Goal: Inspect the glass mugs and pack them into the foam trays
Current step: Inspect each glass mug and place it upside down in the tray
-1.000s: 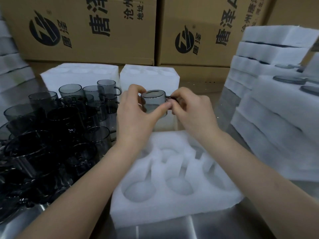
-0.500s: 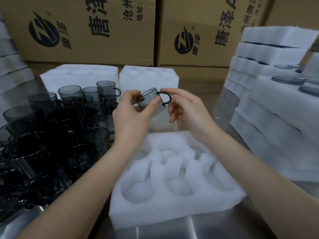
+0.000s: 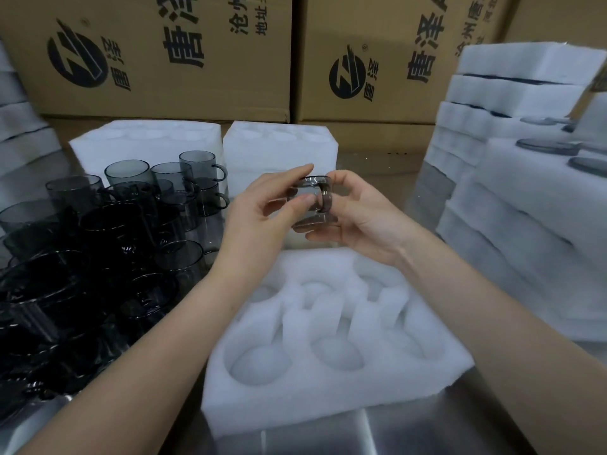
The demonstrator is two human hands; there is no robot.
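You are holding one smoky grey glass mug [image 3: 313, 188] up in the air with both hands, above the far edge of the six-pocket foam tray [image 3: 328, 399], with the handle turned towards you. Your left hand [image 3: 259, 211] is pinching the mug's side between thumb and fingers. Your right hand [image 3: 361, 221] is cupping it, fingers curled under the base and a fingertip on the rim. This looks like the inspection step for this mug.

The tray is sitting at the near edge of the steel tabletop [image 3: 394, 435], and every pocket you can see is showing bare white foam. The near left pocket [image 3: 259, 364] and the others are holding no mug, so packing of this tray is not yet begun.

A dense crowd of loose mugs [image 3: 108, 244], some stacked, is filling the left side of the tabletop, so most of the work appears to be ahead of you. Along the right edge, stacks of foam trays [image 3: 512, 198] are standing, some showing dark round shapes [image 3: 545, 147] in their tops. These are probably packed pieces, though they are too blurred to say. Two more foam blocks [image 3: 279, 142] are waiting at the far edge, in front of the cardboard cartons [image 3: 164, 54].
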